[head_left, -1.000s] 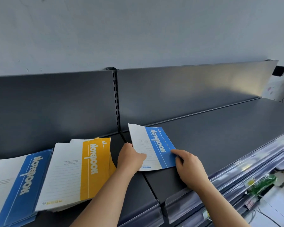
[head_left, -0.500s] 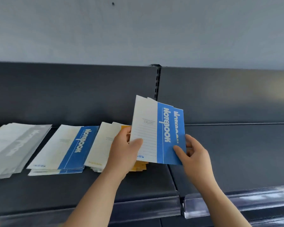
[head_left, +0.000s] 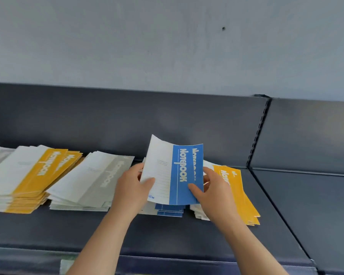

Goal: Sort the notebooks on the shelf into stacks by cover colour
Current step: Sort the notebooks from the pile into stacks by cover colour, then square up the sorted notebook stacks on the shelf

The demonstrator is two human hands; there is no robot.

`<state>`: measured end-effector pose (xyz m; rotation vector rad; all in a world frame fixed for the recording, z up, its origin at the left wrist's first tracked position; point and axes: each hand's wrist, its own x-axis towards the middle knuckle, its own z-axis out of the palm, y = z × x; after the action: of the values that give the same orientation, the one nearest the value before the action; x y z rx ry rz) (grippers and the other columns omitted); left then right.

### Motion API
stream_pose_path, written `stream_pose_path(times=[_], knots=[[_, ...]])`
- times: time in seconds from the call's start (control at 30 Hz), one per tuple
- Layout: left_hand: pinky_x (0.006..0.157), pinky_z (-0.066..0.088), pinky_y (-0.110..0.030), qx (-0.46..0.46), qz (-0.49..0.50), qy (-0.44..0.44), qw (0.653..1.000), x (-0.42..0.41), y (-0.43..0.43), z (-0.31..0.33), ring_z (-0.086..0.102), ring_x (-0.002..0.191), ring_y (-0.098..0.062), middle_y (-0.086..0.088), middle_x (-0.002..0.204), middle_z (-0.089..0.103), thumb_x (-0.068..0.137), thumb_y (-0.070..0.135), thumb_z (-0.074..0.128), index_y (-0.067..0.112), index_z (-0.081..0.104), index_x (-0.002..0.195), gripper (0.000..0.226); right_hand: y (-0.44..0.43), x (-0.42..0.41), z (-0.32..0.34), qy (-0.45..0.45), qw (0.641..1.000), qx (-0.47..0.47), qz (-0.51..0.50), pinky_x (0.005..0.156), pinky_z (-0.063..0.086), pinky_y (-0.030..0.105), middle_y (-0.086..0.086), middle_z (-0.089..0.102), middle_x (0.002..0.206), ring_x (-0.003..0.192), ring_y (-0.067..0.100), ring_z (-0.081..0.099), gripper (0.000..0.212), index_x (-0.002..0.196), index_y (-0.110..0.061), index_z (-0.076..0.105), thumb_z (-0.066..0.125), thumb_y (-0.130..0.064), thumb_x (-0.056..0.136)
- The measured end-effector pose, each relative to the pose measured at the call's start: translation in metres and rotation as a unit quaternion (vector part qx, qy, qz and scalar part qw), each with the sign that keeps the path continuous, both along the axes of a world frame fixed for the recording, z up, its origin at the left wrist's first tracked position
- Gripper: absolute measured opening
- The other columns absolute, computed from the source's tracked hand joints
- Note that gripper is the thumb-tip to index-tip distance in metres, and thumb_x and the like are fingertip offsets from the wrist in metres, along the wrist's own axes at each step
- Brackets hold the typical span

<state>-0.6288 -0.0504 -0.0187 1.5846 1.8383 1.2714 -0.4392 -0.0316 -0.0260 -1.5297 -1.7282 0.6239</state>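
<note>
blue notebooks (head_left: 175, 173): thin, light, floppy, likely slide apart; best pinched at both side edges | left hand (head_left: 132, 187) and right hand (head_left: 211, 192) each grip them, tilted above blue stack (head_left: 169, 210) | shelf (head_left: 167, 235): dark, smooth; yellow stack (head_left: 237, 190) just right, grey stack (head_left: 91, 181) left; right bay bare
</note>
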Motion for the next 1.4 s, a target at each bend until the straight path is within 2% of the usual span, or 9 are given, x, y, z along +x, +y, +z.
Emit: stream_pose_path(times=[0.17,0.33,0.53,0.63,0.77,0.93,1.17,1.27,1.4], knots=[[0.065,0.047,-0.017,-0.020,-0.023,0.047,0.998,-0.038,0.018,-0.013,0.055,0.085,-0.003,0.017,0.102,0.059,0.090,0.017,0.059,0.025,0.058,0.118,0.029,0.008,-0.041,-0.006,-0.137,0.990,-0.006,-0.031,0.086,0.051,0.032,-0.005,0.056,0.117,0.100,0.013,0.056,0.041,0.124,-0.026,0.046,0.057,-0.042,0.088],[0.079,0.055,-0.036,-0.055,-0.031,0.109,0.992,-0.049,0.031,-0.029,0.060,0.090,-0.013,0.010,0.104,0.064,0.088,0.020,0.060,0.024,0.058,0.114,0.026,0.012,-0.054,-0.006,-0.252,0.966,-0.008,-0.049,0.090,0.037,0.028,-0.003,0.057,0.113,0.090,0.010,0.050,0.035,0.116,-0.022,0.049,0.052,-0.045,0.089],[0.069,0.047,-0.024,-0.068,-0.024,0.139,0.988,-0.049,0.037,-0.040,0.056,0.087,-0.014,-0.001,0.102,0.061,0.087,0.020,0.064,0.015,0.059,0.107,0.021,0.015,-0.061,-0.007,-0.335,0.941,-0.030,-0.039,0.092,0.037,0.028,0.000,0.051,0.123,0.109,0.016,0.052,0.040,0.124,-0.023,0.055,0.050,-0.046,0.091],[0.071,0.044,-0.022,-0.071,-0.012,0.170,0.983,-0.046,0.035,-0.038,0.052,0.088,-0.014,-0.001,0.102,0.052,0.088,0.023,0.063,0.014,0.057,0.108,0.023,0.014,-0.059,-0.007,-0.341,0.939,-0.013,-0.034,0.091,0.036,0.028,-0.001,0.049,0.123,0.107,0.015,0.051,0.035,0.117,-0.024,0.061,0.053,-0.044,0.090],[0.085,0.045,-0.025,-0.024,-0.002,0.217,0.976,-0.047,0.022,-0.030,0.052,0.105,-0.017,0.001,0.115,0.052,0.092,0.028,0.057,0.016,0.058,0.113,0.025,0.007,-0.059,-0.004,-0.313,0.948,0.039,-0.042,0.096,0.035,0.027,-0.006,0.051,0.130,0.113,0.014,0.049,0.034,0.124,-0.026,0.055,0.046,-0.039,0.095],[0.101,0.039,-0.022,0.001,0.025,0.258,0.966,-0.061,-0.006,-0.010,0.044,0.126,-0.010,0.007,0.139,0.047,0.098,0.040,0.040,0.026,0.043,0.138,0.043,-0.002,-0.078,0.004,-0.250,0.965,0.081,-0.014,0.093,0.045,0.024,-0.008,0.052,0.135,0.116,0.012,0.053,0.038,0.131,-0.025,0.048,0.045,-0.039,0.095],[0.095,0.040,-0.021,0.029,0.061,0.272,0.960,-0.125,-0.049,-0.001,0.047,0.119,-0.010,0.005,0.131,0.054,0.098,0.034,0.041,0.022,0.052,0.132,0.037,-0.016,-0.139,0.008,-0.231,0.963,0.128,0.055,0.096,0.041,0.025,-0.006,0.052,0.136,0.122,0.015,0.050,0.041,0.134,-0.020,0.048,0.046,-0.034,0.095],[0.092,0.039,-0.022,0.032,0.087,0.268,0.959,-0.163,-0.064,0.000,0.047,0.117,-0.012,0.006,0.128,0.055,0.098,0.033,0.043,0.021,0.053,0.131,0.037,-0.024,-0.176,0.012,-0.228,0.960,0.144,0.072,0.087,0.043,0.026,-0.001,0.060,0.125,0.111,0.018,0.056,0.035,0.124,-0.016,0.055,0.049,-0.032,0.093],[0.084,0.043,-0.027,0.030,0.106,0.276,0.955,-0.225,-0.085,0.001,0.052,0.107,-0.017,0.003,0.114,0.060,0.096,0.034,0.045,0.019,0.061,0.118,0.031,-0.035,-0.237,0.016,-0.224,0.957,0.154,0.098,0.095,0.040,0.022,-0.007,0.049,0.139,0.120,0.013,0.051,0.044,0.136,-0.022,0.045,0.045,-0.037,0.095]])
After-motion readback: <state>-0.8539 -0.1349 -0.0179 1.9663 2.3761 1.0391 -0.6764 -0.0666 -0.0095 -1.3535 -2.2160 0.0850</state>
